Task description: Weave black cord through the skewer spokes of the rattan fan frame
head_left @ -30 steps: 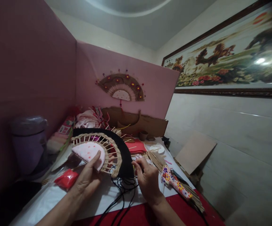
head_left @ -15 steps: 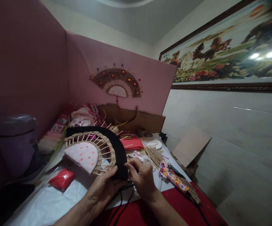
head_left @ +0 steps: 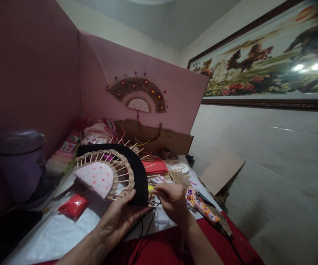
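A half-round craft fan (head_left: 140, 173) has a black outer band, a woven ring, thin wooden sticks and a pink spotted centre. My left hand (head_left: 122, 211) grips its lower right end, thumb on top and fingers underneath. Just right of the black edge, my right hand (head_left: 172, 200) is closed in a pinch. Whatever lies between those fingertips is too small to make out. Several stick ends poke out past the band along its upper edge, and another shows beneath my right hand.
A flowered glue gun (head_left: 201, 208) lies to the right. A red packet (head_left: 74, 206) rests on white plastic at left, near a lilac bin (head_left: 21, 165). Red paper (head_left: 156, 166) and loose sticks lie behind. A finished fan (head_left: 138, 94) hangs on the pink panel.
My right hand has shifted slightly up and to the right, a little away from the fan's black edge. My left hand keeps its hold on the fan.
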Available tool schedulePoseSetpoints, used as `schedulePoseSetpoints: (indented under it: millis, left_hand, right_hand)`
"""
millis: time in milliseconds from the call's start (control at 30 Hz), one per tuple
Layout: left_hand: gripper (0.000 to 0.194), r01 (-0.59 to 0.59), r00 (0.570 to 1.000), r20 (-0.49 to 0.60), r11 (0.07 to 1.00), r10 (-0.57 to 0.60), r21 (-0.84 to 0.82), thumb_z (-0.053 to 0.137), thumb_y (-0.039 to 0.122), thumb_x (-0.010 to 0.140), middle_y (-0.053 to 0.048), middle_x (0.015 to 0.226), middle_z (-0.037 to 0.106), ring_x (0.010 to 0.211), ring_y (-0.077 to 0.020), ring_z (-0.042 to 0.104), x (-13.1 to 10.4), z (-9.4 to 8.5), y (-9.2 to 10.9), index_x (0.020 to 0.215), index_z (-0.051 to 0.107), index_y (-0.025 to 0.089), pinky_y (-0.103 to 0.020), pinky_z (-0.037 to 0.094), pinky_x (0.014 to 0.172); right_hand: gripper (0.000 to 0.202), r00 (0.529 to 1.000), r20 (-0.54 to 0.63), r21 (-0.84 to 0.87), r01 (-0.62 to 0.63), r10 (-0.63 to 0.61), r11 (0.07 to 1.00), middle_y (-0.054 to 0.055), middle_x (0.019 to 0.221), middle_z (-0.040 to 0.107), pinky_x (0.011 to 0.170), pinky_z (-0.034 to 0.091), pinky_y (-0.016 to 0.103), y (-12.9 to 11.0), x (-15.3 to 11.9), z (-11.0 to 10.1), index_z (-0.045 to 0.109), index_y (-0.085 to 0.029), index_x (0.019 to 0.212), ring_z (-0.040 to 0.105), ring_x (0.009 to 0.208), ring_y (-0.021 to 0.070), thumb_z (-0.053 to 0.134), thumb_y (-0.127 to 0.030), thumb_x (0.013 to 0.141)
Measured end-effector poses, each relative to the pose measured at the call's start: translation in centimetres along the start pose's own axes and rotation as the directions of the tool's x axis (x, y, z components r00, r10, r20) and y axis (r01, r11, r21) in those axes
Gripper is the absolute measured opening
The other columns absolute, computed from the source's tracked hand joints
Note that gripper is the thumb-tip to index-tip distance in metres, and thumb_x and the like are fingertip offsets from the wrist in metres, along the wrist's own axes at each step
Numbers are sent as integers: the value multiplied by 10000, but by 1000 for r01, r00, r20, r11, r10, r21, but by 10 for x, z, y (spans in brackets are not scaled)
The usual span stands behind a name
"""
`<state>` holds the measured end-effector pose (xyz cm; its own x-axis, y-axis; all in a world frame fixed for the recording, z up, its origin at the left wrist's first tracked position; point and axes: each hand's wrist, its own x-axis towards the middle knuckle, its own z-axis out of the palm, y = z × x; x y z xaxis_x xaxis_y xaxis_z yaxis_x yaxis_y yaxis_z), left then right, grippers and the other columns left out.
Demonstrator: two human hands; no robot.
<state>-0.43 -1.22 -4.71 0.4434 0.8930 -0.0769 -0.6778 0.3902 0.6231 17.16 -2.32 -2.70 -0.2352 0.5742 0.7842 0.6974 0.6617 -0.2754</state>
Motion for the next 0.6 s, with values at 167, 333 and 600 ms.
schedulePoseSetpoints:
  millis: [167,333,600]
  left_hand:
    - [272,-10,1000,-3,1000,10,5,578,114,785,-181,1039,653,918,-267,635,-2,3,2,1054,560,82,-424,521,793]
    - [250,-10,1000,-13,1000,11,11,564,105,791,-182,1016,661,879,-247,648,-2,2,2,1038,561,74,-392,538,752]
    - [290,-27,1000,-8,1000,27,4,561,106,793,-160,1040,659,920,-258,640,-2,3,6,1082,543,111,-396,532,774]
  right_hand:
    - [96,992,79,-11,96,-95,995,11,653,639,604,379,223,5,2,-6,605,-186,765,576,604,114,540,-187,835]
    - [111,988,91,-118,136,-126,984,21,635,627,598,368,232,8,1,-3,596,-176,758,573,601,125,522,-185,841]
    - [106,995,16,-132,95,-94,987,1,569,575,546,332,229,4,-1,-6,567,-174,705,510,527,107,562,-198,807]
